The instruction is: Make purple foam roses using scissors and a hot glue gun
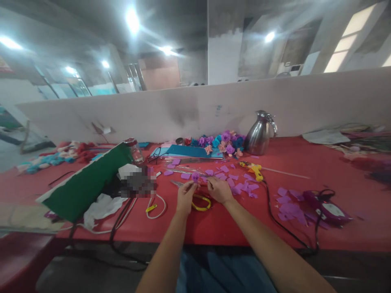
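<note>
A small purple flower [195, 177] stands upright between the closed fingertips of my left hand [187, 196]. Just to its right, my right hand [219, 189] has its fingers closed over the table; what they pinch, if anything, is too small to make out. Beneath and between the hands lie scissors with yellow handles [201, 203], their blades pointing to the back left. Loose purple petals [224, 169] are scattered behind and to the right of my right hand. A yellow glue gun [257, 171] lies on the table beyond them.
A steel jug [259, 133] stands at the back, beside a heap of finished flowers [226, 142]. On the left a green board [88, 181] leans over. Cables [270, 211] run across the red table [244, 228]; a purple device [331, 211] sits at right.
</note>
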Motion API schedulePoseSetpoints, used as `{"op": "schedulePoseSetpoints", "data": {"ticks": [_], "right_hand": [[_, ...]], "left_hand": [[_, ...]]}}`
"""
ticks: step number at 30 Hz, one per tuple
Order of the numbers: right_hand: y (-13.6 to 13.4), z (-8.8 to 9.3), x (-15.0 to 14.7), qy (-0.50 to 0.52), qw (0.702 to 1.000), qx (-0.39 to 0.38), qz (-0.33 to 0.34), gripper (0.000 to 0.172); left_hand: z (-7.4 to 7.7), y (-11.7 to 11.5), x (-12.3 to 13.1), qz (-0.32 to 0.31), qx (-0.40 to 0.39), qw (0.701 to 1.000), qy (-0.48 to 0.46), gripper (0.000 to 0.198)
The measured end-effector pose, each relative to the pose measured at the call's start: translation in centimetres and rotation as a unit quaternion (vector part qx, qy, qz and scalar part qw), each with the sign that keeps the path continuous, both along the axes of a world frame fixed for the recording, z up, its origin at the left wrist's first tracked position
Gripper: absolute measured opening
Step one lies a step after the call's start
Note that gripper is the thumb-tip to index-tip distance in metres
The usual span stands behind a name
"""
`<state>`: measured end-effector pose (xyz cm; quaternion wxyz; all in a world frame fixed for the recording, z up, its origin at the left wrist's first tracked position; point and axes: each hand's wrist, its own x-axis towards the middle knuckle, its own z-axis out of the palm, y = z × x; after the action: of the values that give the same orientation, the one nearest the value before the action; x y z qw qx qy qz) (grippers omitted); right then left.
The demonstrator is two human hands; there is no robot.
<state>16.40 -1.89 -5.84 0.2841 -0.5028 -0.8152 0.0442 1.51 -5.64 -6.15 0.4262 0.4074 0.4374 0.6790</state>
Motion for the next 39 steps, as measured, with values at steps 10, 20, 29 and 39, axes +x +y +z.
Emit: {"op": "schedulePoseSetpoints", "data": {"ticks": [10,20,29,39], "right_hand": [[0.1,0.2,-0.4,0.052,0.999,-0.006,0.013,0.025],[3.1,2.0,-4.4,0.137,0.987,-0.046,0.069,0.028],[3.1,0.3,-4.1,0.152,0.979,-0.078,0.107,0.029],[2.9,0.6,-4.1,0.104,0.987,-0.078,0.099,0.028]], "left_hand": [[2.6,3.0,-2.1,0.089,-0.018,0.994,-0.064,0.031],[3.1,8.4,-4.5,0.133,-0.003,0.99,-0.039,0.029],[3.6,8.8,-4.4,0.12,-0.029,0.991,-0.054,0.028],[2.4,9.1,-4.5,0.087,-0.014,0.995,-0.056,0.022]]}}
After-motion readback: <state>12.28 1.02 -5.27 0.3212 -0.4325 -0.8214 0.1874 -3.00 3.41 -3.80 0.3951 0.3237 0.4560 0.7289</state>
